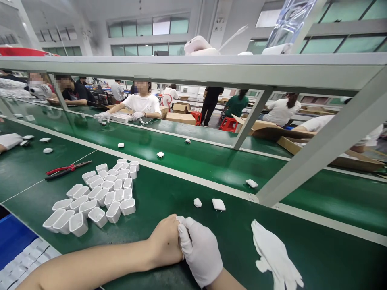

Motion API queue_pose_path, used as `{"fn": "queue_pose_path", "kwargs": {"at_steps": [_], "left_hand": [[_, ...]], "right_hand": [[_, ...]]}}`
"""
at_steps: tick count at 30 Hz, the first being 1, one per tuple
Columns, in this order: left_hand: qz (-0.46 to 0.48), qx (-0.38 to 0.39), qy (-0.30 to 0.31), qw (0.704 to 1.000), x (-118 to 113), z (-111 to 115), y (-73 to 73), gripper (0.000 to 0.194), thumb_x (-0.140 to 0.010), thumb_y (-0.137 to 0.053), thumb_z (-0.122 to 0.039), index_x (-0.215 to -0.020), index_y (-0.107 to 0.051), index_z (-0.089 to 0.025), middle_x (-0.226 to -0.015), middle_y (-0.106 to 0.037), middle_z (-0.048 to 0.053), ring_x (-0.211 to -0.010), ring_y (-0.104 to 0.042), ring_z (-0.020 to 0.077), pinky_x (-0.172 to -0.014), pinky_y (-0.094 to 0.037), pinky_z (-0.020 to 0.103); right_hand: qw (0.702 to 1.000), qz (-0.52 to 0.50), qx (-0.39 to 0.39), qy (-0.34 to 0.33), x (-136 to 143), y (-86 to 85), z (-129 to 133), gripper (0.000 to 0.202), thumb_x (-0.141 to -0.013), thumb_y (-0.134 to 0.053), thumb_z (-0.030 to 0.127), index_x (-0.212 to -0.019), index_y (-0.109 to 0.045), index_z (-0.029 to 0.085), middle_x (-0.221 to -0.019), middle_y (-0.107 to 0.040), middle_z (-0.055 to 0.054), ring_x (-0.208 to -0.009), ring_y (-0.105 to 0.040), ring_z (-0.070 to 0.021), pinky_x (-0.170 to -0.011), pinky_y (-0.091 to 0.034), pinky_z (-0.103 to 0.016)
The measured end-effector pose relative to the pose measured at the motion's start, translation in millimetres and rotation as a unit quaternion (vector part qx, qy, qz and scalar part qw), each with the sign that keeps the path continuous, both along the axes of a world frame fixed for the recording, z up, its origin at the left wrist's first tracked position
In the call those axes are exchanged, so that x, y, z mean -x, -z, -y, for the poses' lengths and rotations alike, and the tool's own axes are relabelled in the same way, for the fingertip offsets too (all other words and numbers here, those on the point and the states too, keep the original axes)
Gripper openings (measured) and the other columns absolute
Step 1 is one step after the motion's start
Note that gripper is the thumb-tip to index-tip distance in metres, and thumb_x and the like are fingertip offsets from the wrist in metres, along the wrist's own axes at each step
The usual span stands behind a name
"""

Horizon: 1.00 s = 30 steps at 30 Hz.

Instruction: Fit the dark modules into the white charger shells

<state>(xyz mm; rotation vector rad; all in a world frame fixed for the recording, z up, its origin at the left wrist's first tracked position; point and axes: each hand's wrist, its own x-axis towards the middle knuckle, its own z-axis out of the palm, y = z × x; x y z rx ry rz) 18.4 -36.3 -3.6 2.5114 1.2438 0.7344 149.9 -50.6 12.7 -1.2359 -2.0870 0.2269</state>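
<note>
Low in the middle of the head view, my bare left hand point(167, 241) and my white-gloved right hand point(202, 251) meet over the green table. The fingers of both are closed and pressed together; anything between them is hidden. Beyond them lie a small white piece point(197, 202) and a white adapter-like piece point(218, 204) with prongs. An unworn white glove point(273, 253) rests flat to the right. Left of my hands stands a group of several open white plastic cups point(97, 216).
Red-handled pliers point(68, 169) lie behind the cups. A green conveyor belt point(208, 161) carries several white pieces past a slanted metal post point(326, 139). A shelf point(193, 72) crosses above. A person in white gloves sits opposite; another gloved hand point(10, 141) is at far left.
</note>
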Motion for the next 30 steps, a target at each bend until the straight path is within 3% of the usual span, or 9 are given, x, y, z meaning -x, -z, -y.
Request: {"fn": "queue_pose_path", "kwargs": {"at_steps": [9, 15, 21, 24, 27, 30], "left_hand": [[-0.03, 0.005, -0.003, 1.0, 5, -8, 6.0, 0.016, -0.065, -0.056, -0.02, -0.069, -0.041, -0.02, -0.071, -0.057, 0.002, -0.064, -0.05, 0.0169, -0.057, -0.036, 0.028], [-0.048, 0.01, -0.021, 0.999, 7, -8, 5.0, 0.019, -0.063, -0.057, -0.023, -0.074, -0.041, -0.02, -0.074, -0.057, 0.003, -0.069, -0.052, 0.0195, -0.059, -0.037, 0.029], [-0.058, 0.043, -0.015, 0.997, 12, -12, -1.5, 0.019, -0.064, -0.06, -0.025, -0.076, -0.046, -0.02, -0.076, -0.057, 0.003, -0.073, -0.054, 0.0206, -0.06, -0.038, 0.028], [-0.037, 0.088, -0.046, 0.994, 17, -16, -8.6, 0.016, -0.066, -0.061, -0.023, -0.076, -0.049, -0.019, -0.073, -0.056, 0.002, -0.068, -0.054, 0.0186, -0.057, -0.036, 0.026], [-0.016, 0.096, -0.051, 0.994, 18, -16, -14.0, 0.013, -0.069, -0.062, -0.02, -0.077, -0.052, -0.018, -0.071, -0.055, 0.0, -0.066, -0.053, 0.0157, -0.061, -0.039, 0.026], [0.003, 0.078, 0.001, 0.997, 15, -15, -13.0, 0.034, -0.065, -0.075, -0.034, -0.092, -0.06, -0.021, -0.088, -0.058, 0.001, -0.085, -0.053, 0.0202, -0.08, -0.043, 0.031]], "right_hand": [[1.0, -0.017, -0.013, 0.011, -1, 0.1, -2, 0.038, -0.099, -0.038, 0.036, -0.064, -0.045, 0.021, -0.057, -0.054, 0.001, -0.051, -0.05, -0.0131, -0.054, -0.03, -0.025], [0.999, -0.028, 0.005, -0.021, -6, -4.2, -6, 0.042, -0.1, -0.037, 0.04, -0.062, -0.044, 0.021, -0.053, -0.053, 0.003, -0.048, -0.05, -0.0114, -0.052, -0.032, -0.023], [0.993, -0.081, 0.076, -0.034, -8, -1.9, -6, 0.04, -0.097, -0.04, 0.045, -0.064, -0.043, 0.022, -0.051, -0.048, 0.004, -0.047, -0.046, -0.0117, -0.05, -0.031, -0.024], [0.989, -0.101, 0.1, -0.039, -11, -4.8, -3, 0.042, -0.095, -0.042, 0.047, -0.062, -0.041, 0.022, -0.052, -0.046, 0.003, -0.047, -0.042, -0.0121, -0.051, -0.031, -0.025], [0.954, -0.234, 0.188, -0.003, -19, -12.6, -8, 0.041, -0.093, -0.047, 0.051, -0.065, -0.04, 0.023, -0.058, -0.048, 0.002, -0.054, -0.045, -0.0136, -0.055, -0.037, -0.025], [0.874, -0.416, 0.248, 0.041, -30, -20.3, -21, 0.047, -0.087, -0.055, 0.059, -0.065, -0.036, 0.023, -0.059, -0.04, 0.003, -0.054, -0.037, -0.013, -0.052, -0.038, -0.025]]}}
